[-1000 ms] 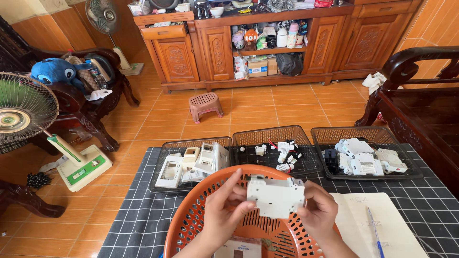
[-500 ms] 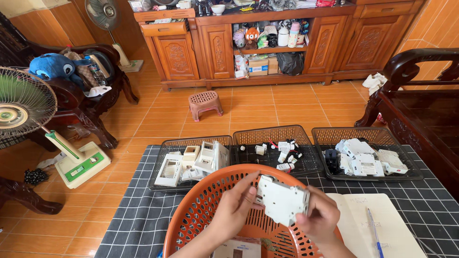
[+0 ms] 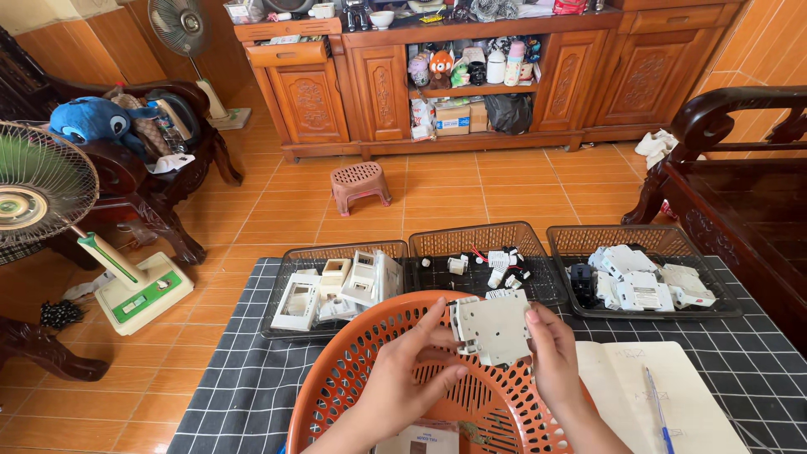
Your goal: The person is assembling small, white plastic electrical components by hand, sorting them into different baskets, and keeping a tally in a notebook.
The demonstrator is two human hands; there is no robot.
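Note:
Both hands hold a white plastic breaker-like device (image 3: 493, 326) above a round orange perforated basket (image 3: 353, 370). My left hand (image 3: 409, 378) grips its left side, thumb and forefinger at a small metal part on the edge. My right hand (image 3: 555, 357) clasps its right side. Behind the basket stand three black mesh trays: the left tray (image 3: 290, 252) holds white housing shells (image 3: 353, 282), the middle tray (image 3: 471, 240) holds small loose parts (image 3: 496, 267), the right tray (image 3: 588, 240) holds whole white devices (image 3: 647, 286).
An open notebook (image 3: 622, 395) with a blue pen (image 3: 656, 408) lies right of the basket on a checked tablecloth (image 3: 244, 387). A standing fan (image 3: 50, 202) is at left, a pink stool (image 3: 360, 185) on the tiled floor, and a wooden bench (image 3: 740, 185) at right.
The device has been turned in my hands and tilted slightly, and my left fingers have shifted to its left edge. The camera view has moved a little; the trays stay put.

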